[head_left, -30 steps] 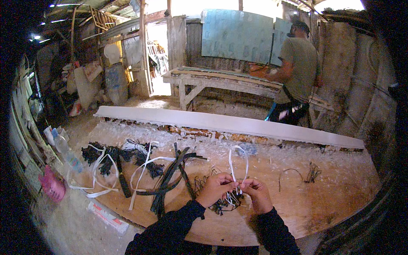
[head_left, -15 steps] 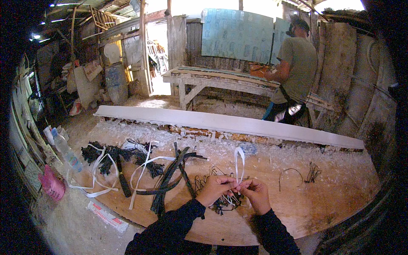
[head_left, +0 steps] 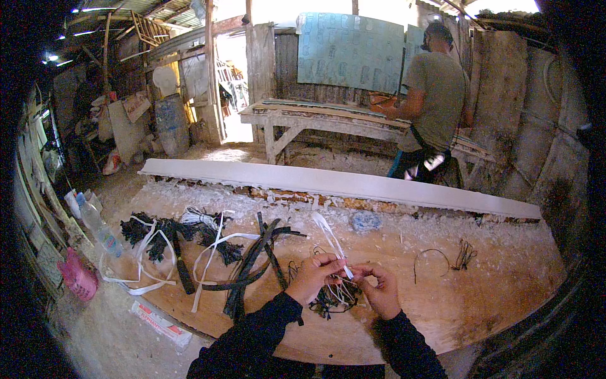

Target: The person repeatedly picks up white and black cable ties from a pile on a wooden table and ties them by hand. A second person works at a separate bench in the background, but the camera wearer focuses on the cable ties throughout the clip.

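A folded white strap (head_left: 327, 231) stands up in a narrow loop above the board, tilted to the left. My left hand (head_left: 314, 278) pinches it close to its lower ends. My right hand (head_left: 377, 288) is closed at the fingertips right beside those ends; what it grips is too small to make out. Under both hands lies a tangle of dark wire ties and white strips (head_left: 334, 298). Long black rubber strips (head_left: 243, 278) lie to the left of my left hand. More white straps (head_left: 208, 262) curl further left, by black frayed bundles (head_left: 165, 234).
A long white plaster moulding (head_left: 328, 183) spans the far side of the plywood board (head_left: 461, 303). Thin wires (head_left: 464, 256) lie at right. A plastic bottle (head_left: 101, 227) and a pink bag (head_left: 77, 275) are at left. A person (head_left: 435, 95) stands at a back bench (head_left: 303, 117).
The white strap loop has tipped from upright to the left and narrowed, its lower ends now showing between my hands. The person at the back has shifted slightly.
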`<state>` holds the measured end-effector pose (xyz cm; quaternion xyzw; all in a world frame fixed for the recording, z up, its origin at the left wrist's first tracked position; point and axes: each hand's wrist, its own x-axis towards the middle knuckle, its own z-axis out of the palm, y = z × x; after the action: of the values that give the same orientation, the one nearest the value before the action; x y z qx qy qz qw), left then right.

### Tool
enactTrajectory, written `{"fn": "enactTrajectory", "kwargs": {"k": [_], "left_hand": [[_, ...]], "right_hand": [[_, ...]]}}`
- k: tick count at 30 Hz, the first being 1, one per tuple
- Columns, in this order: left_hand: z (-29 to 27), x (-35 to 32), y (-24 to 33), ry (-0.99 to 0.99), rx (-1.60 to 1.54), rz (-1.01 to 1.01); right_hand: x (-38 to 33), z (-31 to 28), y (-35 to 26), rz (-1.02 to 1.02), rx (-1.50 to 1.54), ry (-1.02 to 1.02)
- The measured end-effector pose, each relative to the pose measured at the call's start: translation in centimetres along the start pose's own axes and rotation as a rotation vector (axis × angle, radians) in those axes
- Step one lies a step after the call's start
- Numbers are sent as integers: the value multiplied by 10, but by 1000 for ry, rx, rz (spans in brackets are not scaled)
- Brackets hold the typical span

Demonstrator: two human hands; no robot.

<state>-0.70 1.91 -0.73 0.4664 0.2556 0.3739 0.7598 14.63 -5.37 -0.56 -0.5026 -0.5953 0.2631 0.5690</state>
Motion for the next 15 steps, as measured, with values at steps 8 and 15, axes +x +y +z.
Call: {"fn": "enactTrajectory", "kwargs": {"k": [8, 15], "left_hand": [[1, 0, -3, -96, 85, -23], [4, -3, -5, -104, 89, -25]], "right_hand": [[-1, 3, -13, -346, -355, 31], [-4, 5, -3, -113, -44, 117]]}}
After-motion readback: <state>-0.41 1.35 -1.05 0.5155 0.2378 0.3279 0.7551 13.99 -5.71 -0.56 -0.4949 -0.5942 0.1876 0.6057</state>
